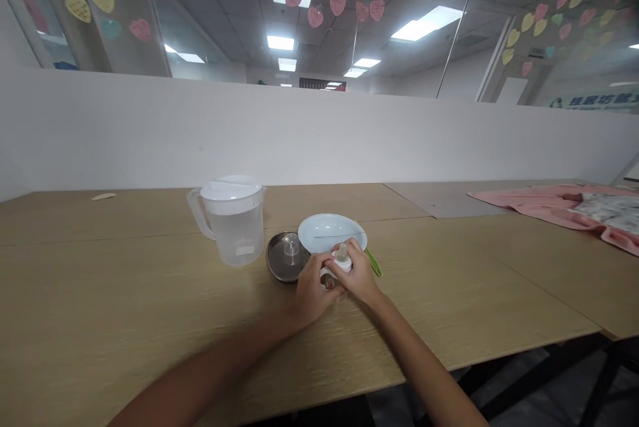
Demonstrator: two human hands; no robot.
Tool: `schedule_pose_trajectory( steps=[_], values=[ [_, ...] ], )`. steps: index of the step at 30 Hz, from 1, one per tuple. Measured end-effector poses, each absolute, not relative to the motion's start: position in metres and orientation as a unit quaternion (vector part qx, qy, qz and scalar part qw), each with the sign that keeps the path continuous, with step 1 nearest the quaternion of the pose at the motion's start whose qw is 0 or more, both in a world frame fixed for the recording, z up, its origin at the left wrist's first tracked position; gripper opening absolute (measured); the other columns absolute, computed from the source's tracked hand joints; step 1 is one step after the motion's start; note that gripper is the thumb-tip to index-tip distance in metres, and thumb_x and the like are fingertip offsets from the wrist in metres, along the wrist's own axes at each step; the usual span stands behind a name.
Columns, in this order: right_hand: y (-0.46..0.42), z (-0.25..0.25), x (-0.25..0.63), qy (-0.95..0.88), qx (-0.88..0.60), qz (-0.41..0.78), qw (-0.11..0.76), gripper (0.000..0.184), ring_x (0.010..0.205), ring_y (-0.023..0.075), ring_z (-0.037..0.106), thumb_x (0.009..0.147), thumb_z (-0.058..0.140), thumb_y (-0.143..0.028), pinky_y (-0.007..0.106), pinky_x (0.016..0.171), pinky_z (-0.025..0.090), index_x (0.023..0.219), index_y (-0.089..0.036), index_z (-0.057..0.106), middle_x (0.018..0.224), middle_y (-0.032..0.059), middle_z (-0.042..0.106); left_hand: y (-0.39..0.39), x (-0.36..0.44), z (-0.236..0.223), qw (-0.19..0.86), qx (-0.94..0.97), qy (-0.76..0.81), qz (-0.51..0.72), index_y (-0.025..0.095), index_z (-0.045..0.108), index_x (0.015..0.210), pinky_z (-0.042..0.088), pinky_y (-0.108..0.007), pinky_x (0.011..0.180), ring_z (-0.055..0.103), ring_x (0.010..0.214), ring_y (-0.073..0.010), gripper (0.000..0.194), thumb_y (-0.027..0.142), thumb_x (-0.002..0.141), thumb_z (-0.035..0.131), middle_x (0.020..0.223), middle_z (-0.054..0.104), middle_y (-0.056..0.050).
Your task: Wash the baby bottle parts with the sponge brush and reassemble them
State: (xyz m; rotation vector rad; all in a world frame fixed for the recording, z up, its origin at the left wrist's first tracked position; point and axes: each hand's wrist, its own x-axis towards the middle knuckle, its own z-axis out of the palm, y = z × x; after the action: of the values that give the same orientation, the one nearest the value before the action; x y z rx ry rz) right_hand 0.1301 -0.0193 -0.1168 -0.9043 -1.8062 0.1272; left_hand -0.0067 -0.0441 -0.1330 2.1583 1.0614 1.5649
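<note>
Your left hand (313,288) and right hand (361,272) are both closed around a white-collared feeding bottle (343,263), its teat pointing up, just in front of the white bowl (322,224) on the table (224,314). Your fingers hide most of its body, which seems to be clear. A metal bowl (274,263) sits just left, near the lidded pitcher (235,231).

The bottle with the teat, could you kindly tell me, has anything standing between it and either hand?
Nothing visible does: the left hand and the right hand both hold the bottle directly.
</note>
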Motion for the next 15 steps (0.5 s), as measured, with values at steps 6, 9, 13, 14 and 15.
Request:
schedule_pose_trajectory(
  steps=[6, 9, 13, 14, 15],
  values=[
    [-0.021, -0.116, 0.131, -0.764, -0.383, 0.044, 0.518, 0.027, 0.079, 0.0195, 0.054, 0.075, 0.063, -0.042, 0.032, 0.072, 0.044, 0.089, -0.019, 0.058, 0.083, 0.0036, 0.053, -0.042, -0.008, -0.142, 0.082, 0.759, 0.349, 0.543, 0.02, 0.046, 0.1, 0.047, -0.031, 0.079, 0.059, 0.091, -0.018, 0.035, 0.025, 0.072, 0.068, 0.099, 0.059, -0.004],
    [-0.023, -0.114, 0.132, -0.773, -0.367, 0.049, 0.515, 0.027, 0.081, 0.0198, 0.054, 0.077, 0.061, -0.042, 0.032, 0.074, 0.044, 0.09, -0.019, 0.057, 0.084, 0.0043, 0.053, -0.041, -0.008, -0.145, 0.096, 0.752, 0.357, 0.546, 0.02, 0.043, 0.104, 0.048, -0.031, 0.077, 0.06, 0.089, -0.018, 0.04, 0.028, 0.073, 0.067, 0.1, 0.058, -0.005],
    [-0.025, -0.109, 0.138, -0.803, -0.294, 0.072, 0.513, 0.027, 0.089, 0.0223, 0.054, 0.081, 0.052, -0.04, 0.036, 0.079, 0.044, 0.098, -0.019, 0.055, 0.093, 0.007, 0.057, -0.043, -0.006, -0.146, 0.15, 0.73, 0.371, 0.553, 0.02, 0.037, 0.113, 0.049, -0.034, 0.082, 0.058, 0.096, -0.0195, 0.055, 0.027, 0.069, 0.07, 0.104, 0.056, -0.007],
    [-0.025, -0.109, 0.139, -0.807, -0.279, 0.078, 0.514, 0.028, 0.091, 0.0229, 0.054, 0.082, 0.05, -0.039, 0.037, 0.08, 0.044, 0.101, -0.019, 0.055, 0.095, 0.0075, 0.058, -0.043, -0.005, -0.145, 0.159, 0.727, 0.375, 0.552, 0.02, 0.036, 0.114, 0.048, -0.035, 0.083, 0.058, 0.097, -0.02, 0.058, 0.027, 0.068, 0.071, 0.106, 0.055, -0.007],
    [-0.025, -0.109, 0.139, -0.808, -0.271, 0.083, 0.516, 0.029, 0.092, 0.0232, 0.054, 0.082, 0.049, -0.038, 0.037, 0.08, 0.044, 0.103, -0.018, 0.054, 0.097, 0.0077, 0.059, -0.044, -0.004, -0.144, 0.164, 0.726, 0.377, 0.551, 0.02, 0.035, 0.115, 0.048, -0.036, 0.085, 0.057, 0.099, -0.0204, 0.059, 0.026, 0.068, 0.071, 0.107, 0.054, -0.008]
  ],
)
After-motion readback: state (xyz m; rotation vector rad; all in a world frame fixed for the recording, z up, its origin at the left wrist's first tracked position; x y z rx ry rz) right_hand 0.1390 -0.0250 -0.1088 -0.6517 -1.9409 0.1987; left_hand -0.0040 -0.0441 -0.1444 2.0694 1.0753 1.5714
